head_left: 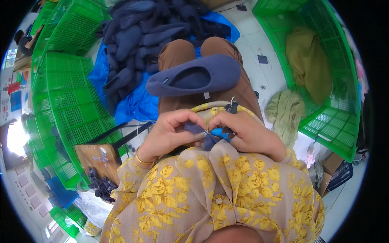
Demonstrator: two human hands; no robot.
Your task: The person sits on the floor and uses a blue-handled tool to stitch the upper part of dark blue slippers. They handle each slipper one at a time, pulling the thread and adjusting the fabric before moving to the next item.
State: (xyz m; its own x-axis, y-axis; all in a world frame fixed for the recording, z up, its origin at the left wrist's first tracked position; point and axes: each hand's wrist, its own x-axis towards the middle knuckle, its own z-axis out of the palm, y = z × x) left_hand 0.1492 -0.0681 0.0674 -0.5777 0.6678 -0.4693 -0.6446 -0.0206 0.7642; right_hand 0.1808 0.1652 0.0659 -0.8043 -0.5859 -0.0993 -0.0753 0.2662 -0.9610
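Observation:
My left hand [172, 131], a gold bangle at its wrist, is closed in a pinch on a small dark blue cloth piece [210, 141] in front of my belly. Close beside it, the fingers of my right hand [249, 131] curl round the same cloth and a small bright blue object [220, 133]; its kind is partly hidden by the fingers. Something thin and pale shows between the fingertips, too small to make out. Across my brown-trousered knees lies a navy slipper [219, 73], its opening facing up. A small black item [231, 107] sits just above my right hand.
A large heap of navy slippers [129, 44] lies on a blue sheet [139, 101] beyond my knees. Green plastic crates [73, 105] stand at the left, another green crate [340, 133] at the right holding olive cloth [308, 60]. A wooden stool [95, 158] is near my left elbow.

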